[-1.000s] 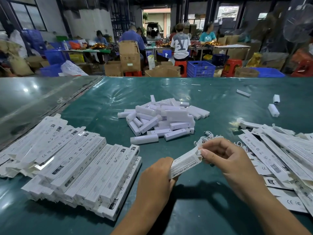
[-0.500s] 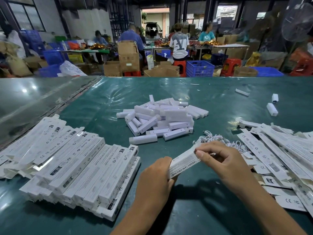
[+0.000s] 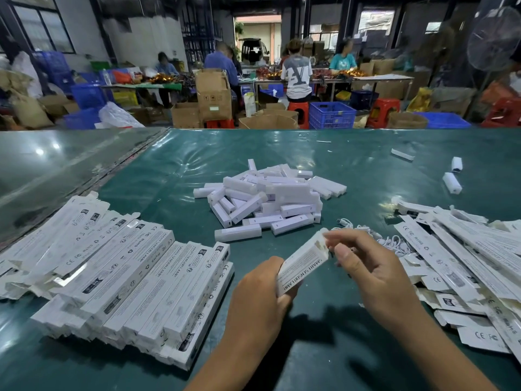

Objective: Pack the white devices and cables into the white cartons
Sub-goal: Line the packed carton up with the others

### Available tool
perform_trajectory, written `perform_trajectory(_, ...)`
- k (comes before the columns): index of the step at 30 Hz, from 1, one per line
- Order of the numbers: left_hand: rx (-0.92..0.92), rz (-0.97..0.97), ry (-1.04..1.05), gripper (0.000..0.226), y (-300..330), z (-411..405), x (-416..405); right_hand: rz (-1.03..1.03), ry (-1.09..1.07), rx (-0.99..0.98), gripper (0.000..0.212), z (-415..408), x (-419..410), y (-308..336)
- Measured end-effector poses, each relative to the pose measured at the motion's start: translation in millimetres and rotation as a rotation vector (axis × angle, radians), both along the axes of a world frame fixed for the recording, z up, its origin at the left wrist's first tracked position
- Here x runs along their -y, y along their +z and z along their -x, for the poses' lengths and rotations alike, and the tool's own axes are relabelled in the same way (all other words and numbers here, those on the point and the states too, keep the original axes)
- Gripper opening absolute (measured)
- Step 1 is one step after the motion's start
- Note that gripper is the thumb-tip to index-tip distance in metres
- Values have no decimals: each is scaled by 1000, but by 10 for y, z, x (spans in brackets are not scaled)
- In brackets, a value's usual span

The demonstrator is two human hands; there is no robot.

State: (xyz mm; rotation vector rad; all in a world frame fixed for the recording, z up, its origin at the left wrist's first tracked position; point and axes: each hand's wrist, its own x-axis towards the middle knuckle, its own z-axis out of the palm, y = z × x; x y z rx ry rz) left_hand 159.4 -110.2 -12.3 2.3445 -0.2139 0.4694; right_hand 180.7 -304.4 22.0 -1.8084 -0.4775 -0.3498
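Note:
My left hand (image 3: 258, 294) grips the near end of a slim white carton (image 3: 303, 262) held just above the green table (image 3: 324, 342). The carton's far end is open, and the fingertips of my right hand (image 3: 366, 269) pinch at that end. I cannot tell what is inside the carton. A heap of white devices (image 3: 270, 197) lies in the middle of the table. A tangle of white cables (image 3: 392, 241) lies just behind my right hand. Filled cartons (image 3: 135, 280) are stacked in rows at the left. Flat unfolded cartons (image 3: 462, 263) are piled at the right.
A few loose white devices (image 3: 452, 182) lie at the far right of the table. Beyond the table's far edge stand cardboard boxes (image 3: 213, 94), blue crates (image 3: 332, 115) and red stools, with several people at other benches.
The carton has turned so its open far end faces up towards me. My right hand has shifted from a cable at the carton's mouth to pinching the end itself.

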Motion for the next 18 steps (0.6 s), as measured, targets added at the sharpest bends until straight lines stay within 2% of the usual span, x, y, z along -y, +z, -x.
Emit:
perform_trajectory(3, 26, 83, -17, 28, -9, -9, 6, 30, -41, 112, 25, 29, -1, 27)
perform_trajectory(5, 50, 136, -32, 27, -8, -2, 6, 109, -43, 208, 26, 53, -25, 33)
perform_trajectory(8, 64, 199, -75, 23, 28, 30, 18, 129, -19, 230, 27, 83, -59, 40)
perform_trajectory(14, 144, 365, -320, 61, 65, 124, 63, 151, -20, 317, 24, 148, -106, 47)
perform_trajectory(18, 234, 447, -349, 47, 62, 155, 63, 125, 26, 329, 27, 184, -113, 33)
